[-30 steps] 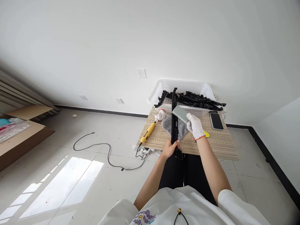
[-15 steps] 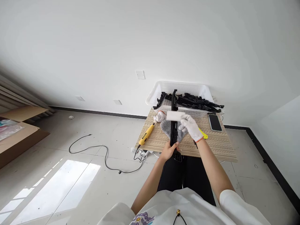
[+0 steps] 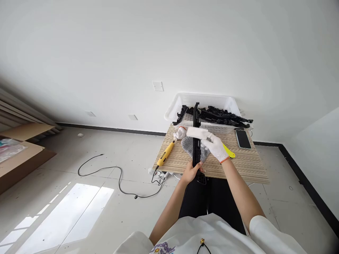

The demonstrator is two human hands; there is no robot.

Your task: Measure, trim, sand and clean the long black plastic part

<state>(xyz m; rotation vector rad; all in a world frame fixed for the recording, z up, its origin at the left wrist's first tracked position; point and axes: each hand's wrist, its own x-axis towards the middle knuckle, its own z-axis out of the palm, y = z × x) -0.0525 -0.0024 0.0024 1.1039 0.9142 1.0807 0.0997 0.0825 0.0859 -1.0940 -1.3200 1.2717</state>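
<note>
Your left hand (image 3: 191,171), bare, is closed around the near end of a long black plastic strip (image 3: 196,135), which runs straight away from you across the tabletop (image 3: 246,163) with its far end reaching over the rim of the white basket (image 3: 203,100). The strip lies on a grey cloth (image 3: 188,145) spread under its middle. Your right hand (image 3: 215,146), in a white knit glove, is clamped on a pale flat block (image 3: 197,132) and holds it crosswise against the strip, just above the cloth and well ahead of your left hand. The block sits to the left of your gloved fingers, so it covers the strip while your hand stays just to the strip's right. A spare white glove (image 3: 180,133) lies crumpled beside the cloth on its left, and a yellow power tool (image 3: 165,155) lies nearer the tabletop's left edge. A yellow-handled tool (image 3: 228,151) shows just beyond your right wrist, and a phone (image 3: 243,138) lies face up further right. The basket holds more black plastic parts (image 3: 225,116).
</note>
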